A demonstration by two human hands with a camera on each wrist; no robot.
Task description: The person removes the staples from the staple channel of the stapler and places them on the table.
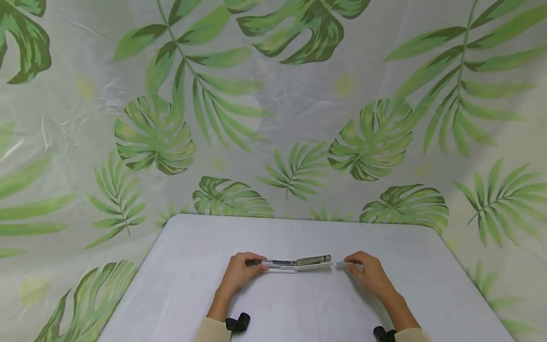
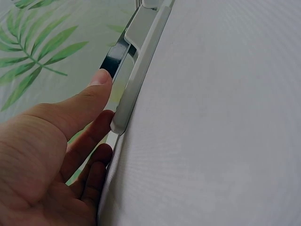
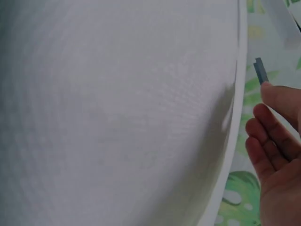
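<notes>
A white stapler [image 1: 314,264] lies at the middle of the table with its top arm swung far open to the right, its metal inner parts showing. My left hand [image 1: 238,274] pinches its left end. In the left wrist view, the thumb [image 2: 99,77] presses the dark upper part while fingertips sit near the end of the white base [image 2: 136,84]. Just right of the opened arm, my right hand [image 1: 372,275] pinches a short grey strip of staples [image 1: 341,264]. In the right wrist view, the strip [image 3: 260,70] sticks out past the thumb, its other end hidden.
A white cloth covers the table [image 1: 273,308], whose rounded far edge [image 1: 299,219] meets a leaf-patterned curtain [image 1: 299,118]. Black wrist cameras are worn on the left wrist [image 1: 238,323] and the right wrist [image 1: 384,334].
</notes>
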